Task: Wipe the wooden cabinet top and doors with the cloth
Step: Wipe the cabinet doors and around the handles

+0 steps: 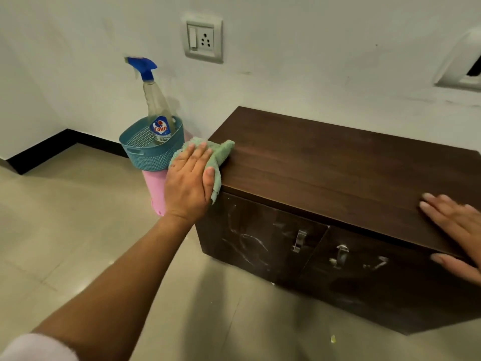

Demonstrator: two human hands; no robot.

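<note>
Fingers [200,152] of the left hand [188,183] lay spread and flat, a wide grip pressing the crumpled pale green cloth [221,157] against the left end of the dark brown wooden cabinet [325,168], at its top corner. The right hand [455,225] rested open on the top's front edge, thumb over the streaked doors [260,243]. A blue perforated basket [145,149] with a spray bottle [156,110] stood just beside the cabinet.

Dark brown woodgrain is seen on the cabinet top [338,162], while the darker doors [299,256] are streaked with whitish smears, silver handles [299,241] included. The cloth [218,157] is pale green. A teal perforated basket [151,149] is set on something pink [154,191], and a clear spray bottle [156,113] is topped with a blue trigger and given a blue-red label
</note>
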